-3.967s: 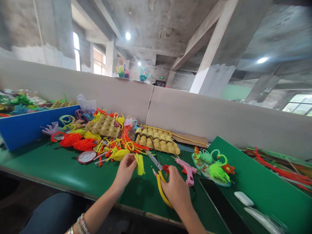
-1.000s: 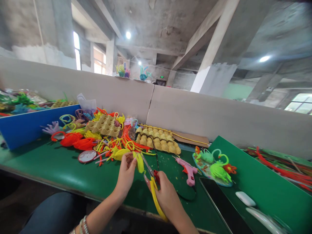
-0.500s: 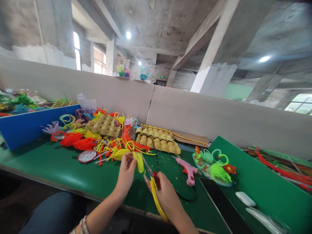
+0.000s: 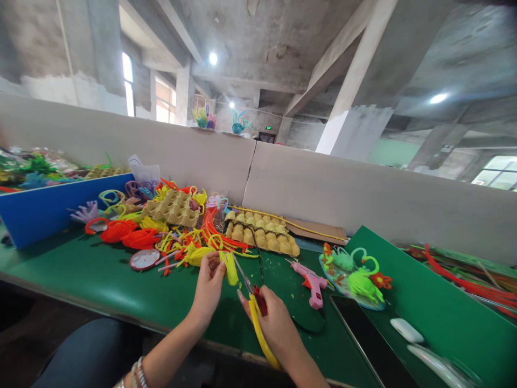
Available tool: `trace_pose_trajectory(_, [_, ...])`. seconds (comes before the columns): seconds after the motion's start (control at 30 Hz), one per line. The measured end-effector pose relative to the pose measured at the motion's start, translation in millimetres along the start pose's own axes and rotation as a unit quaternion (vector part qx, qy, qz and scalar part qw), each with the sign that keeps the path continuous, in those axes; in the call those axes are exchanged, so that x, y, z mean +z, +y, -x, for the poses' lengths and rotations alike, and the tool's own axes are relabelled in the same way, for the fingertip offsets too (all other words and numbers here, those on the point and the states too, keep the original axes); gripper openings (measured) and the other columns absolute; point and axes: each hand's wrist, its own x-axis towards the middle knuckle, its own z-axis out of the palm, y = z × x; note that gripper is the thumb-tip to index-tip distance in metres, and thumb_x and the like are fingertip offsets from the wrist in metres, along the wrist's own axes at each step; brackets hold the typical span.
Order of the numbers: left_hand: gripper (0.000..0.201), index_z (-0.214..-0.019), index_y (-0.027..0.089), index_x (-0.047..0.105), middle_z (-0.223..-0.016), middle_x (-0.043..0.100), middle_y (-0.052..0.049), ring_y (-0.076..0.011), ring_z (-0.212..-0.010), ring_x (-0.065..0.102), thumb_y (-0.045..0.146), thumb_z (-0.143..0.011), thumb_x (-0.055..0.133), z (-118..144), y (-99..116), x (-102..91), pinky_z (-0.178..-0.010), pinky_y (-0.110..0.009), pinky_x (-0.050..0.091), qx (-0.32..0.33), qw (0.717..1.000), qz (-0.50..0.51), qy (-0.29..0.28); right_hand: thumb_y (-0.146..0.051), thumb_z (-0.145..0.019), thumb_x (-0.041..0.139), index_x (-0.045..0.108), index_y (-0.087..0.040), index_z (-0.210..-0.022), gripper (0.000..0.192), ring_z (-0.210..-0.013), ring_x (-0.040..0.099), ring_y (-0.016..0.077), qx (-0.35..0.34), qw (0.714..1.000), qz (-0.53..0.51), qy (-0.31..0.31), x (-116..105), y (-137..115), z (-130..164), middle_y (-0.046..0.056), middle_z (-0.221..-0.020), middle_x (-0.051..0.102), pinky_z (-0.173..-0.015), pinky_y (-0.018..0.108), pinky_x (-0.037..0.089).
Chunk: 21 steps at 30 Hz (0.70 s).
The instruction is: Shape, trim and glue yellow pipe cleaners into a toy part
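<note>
My left hand [image 4: 210,277] pinches a small bundle of yellow pipe cleaners [image 4: 229,268] between thumb and fingers, its free ends hanging to the right. Scissors with yellow and red handles [image 4: 258,330] are in my right hand [image 4: 273,318], fingers wrapped through the loops. Their metal blades point up and left, right beside the bundle's edge; whether they touch it I cannot tell. Small yellow clippings lie on the green tabletop [image 4: 173,296] around the blades. Just left of my left hand is another yellow fuzzy bunch [image 4: 197,255].
Egg-carton trays [image 4: 262,233] sit behind my hands. A pink glue gun [image 4: 310,283], a phone [image 4: 369,339] and a board with green swan figures [image 4: 363,285] are at right. Red bundles [image 4: 139,237] and a round lid [image 4: 144,260] lie left. Blue [image 4: 60,207] and green dividers [image 4: 436,291] flank the workspace.
Both hands stay nearly in place. The hanging ends of the yellow bundle have shifted slightly, and the scissor blades look closer together than before.
</note>
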Motion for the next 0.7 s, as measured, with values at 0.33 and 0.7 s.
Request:
trace_pose_trajectory(0.33, [0.037,-0.087,0.019,0.051,-0.068,0.056,0.003,-0.0138,-0.066,0.054,0.038,-0.062,0.070,-4.2,1.5,-3.2,-0.057,-0.024,0.041,-0.003,1.000,-0.003,0.001,-0.035,-0.076,0.050,0.034,-0.024,-0.063,0.023,-0.059,0.048,0.0160,-0.010,0.999,0.050,-0.006,-7.6,1.5,-2.7,-0.001,-0.064,0.051,-0.052,0.024,0.031])
trace_pose_trajectory(0.7, [0.035,-0.085,0.019,0.051,-0.066,0.058,0.003,-0.0124,-0.062,0.054,0.036,-0.060,0.069,-1.5,0.2,0.9,-0.056,-0.023,0.040,-0.010,1.000,0.014,-0.019,-0.034,-0.076,0.049,0.037,-0.024,-0.068,0.017,-0.061,0.053,0.0168,-0.015,0.998,0.056,0.002,-4.4,4.4,-2.5,-0.001,-0.068,0.054,-0.054,0.024,0.035])
